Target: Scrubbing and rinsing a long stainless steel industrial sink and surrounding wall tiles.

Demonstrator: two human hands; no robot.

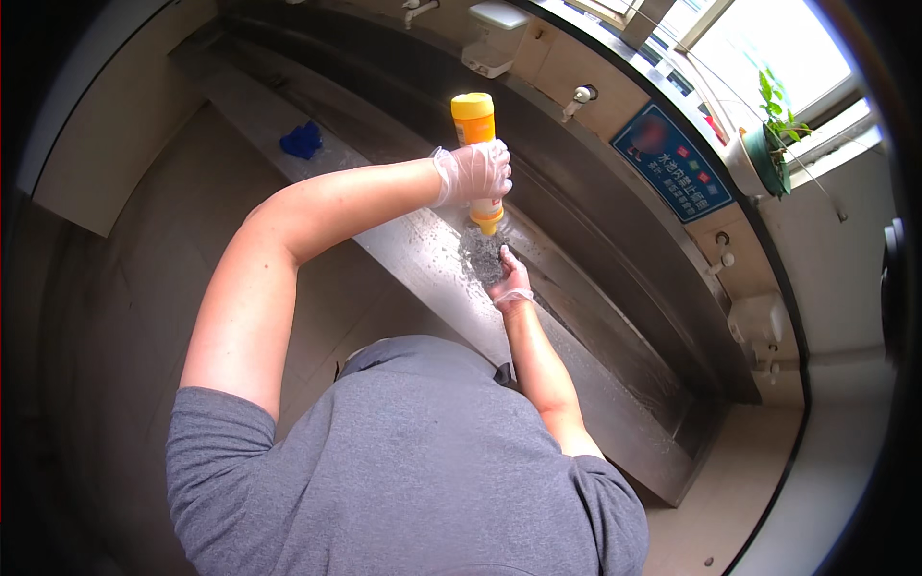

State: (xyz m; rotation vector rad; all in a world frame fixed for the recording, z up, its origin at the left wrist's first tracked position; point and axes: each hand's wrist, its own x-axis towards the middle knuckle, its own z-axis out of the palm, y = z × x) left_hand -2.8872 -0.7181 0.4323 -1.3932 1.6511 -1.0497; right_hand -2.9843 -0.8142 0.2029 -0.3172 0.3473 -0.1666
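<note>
Both my hands wear thin clear plastic gloves. My left hand (477, 173) is closed around a yellow and orange squeeze bottle (475, 129), held upside down with its narrow yellow nozzle pointing down. Right under the nozzle is a steel wool scourer (481, 253), a grey tangled pad. My right hand (510, 277) holds this pad from below, its thumb along the near side; the other fingers are mostly hidden. Both hands are over the wet front ledge of a long stainless steel trough sink (432, 248).
A crumpled blue cloth (301, 140) lies on the ledge at the left. White taps (578, 101) and soap dispensers (493, 39) line the tiled back wall, with a blue sign (671, 162) bearing writing. A potted plant (767, 158) stands by the window at the right.
</note>
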